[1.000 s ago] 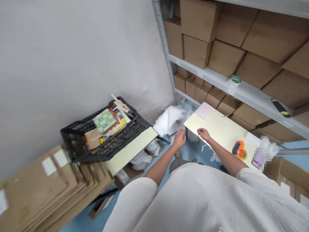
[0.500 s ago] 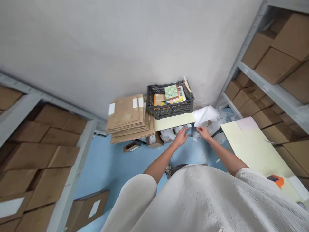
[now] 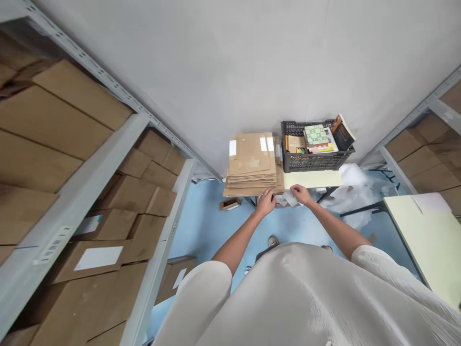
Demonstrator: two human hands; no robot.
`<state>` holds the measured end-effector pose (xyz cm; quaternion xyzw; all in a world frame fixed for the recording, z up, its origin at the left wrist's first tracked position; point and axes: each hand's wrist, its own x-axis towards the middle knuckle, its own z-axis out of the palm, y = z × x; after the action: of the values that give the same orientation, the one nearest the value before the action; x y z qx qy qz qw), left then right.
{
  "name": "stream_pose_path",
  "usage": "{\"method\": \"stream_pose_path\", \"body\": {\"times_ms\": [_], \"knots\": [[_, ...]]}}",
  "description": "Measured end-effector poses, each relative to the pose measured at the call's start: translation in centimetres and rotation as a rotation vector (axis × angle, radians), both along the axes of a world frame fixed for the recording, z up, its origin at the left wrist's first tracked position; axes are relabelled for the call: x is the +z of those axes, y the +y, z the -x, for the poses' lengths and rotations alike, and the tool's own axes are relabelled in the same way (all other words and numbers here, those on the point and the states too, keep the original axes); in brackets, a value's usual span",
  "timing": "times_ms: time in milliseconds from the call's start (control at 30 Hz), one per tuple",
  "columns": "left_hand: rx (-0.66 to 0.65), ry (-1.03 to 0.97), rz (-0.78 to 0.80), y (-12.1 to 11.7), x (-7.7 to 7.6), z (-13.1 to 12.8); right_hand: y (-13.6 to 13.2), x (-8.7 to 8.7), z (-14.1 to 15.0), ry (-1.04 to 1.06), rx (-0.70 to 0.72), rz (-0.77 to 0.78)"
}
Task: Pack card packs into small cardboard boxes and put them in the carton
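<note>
My left hand [image 3: 265,203] is just in front of the near edge of a stack of flattened cardboard boxes [image 3: 252,156]. Its fingers are loosely bent, with a gap at the thumb, and nothing shows in it. To its right, my right hand [image 3: 301,194] hovers by the front edge of a pale yellow table [image 3: 313,179], fingertips pressed together. Whether something small is between them I cannot make out. Behind it on the table stands a black plastic crate [image 3: 317,162], holding several books [image 3: 317,135], a dark one leaning at its right end.
Shelves of cardboard boxes [image 3: 144,230] rise on the left, with more boxes [image 3: 425,158] on the right. A second pale table [image 3: 425,230] stands at right. Crumpled white wrapping [image 3: 355,192] lies on the blue floor, and a small open carton [image 3: 230,204] sits under the stack.
My view has swung left, so the crate and cardboard stack appear further right. My hands have shifted from in front of the crate toward the cardboard stack.
</note>
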<state>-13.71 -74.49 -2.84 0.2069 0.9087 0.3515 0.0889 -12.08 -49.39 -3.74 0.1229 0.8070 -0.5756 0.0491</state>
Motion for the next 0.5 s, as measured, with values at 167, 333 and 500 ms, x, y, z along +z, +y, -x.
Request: {"method": "stream_pose_path", "body": {"times_ms": [167,333,500], "knots": [[0.066,0.024,0.002,-5.1,0.6,3.1,-4.7,1.1,3.9,0.054,0.044,-0.058],[0.071,0.063,-0.007,-6.5,1.5,6.0,-7.1,1.9,7.1,0.069,0.053,-0.146],[0.065,0.104,0.035,-5.8,2.4,8.6,-8.2,2.1,10.2,0.100,0.038,-0.269]]}}
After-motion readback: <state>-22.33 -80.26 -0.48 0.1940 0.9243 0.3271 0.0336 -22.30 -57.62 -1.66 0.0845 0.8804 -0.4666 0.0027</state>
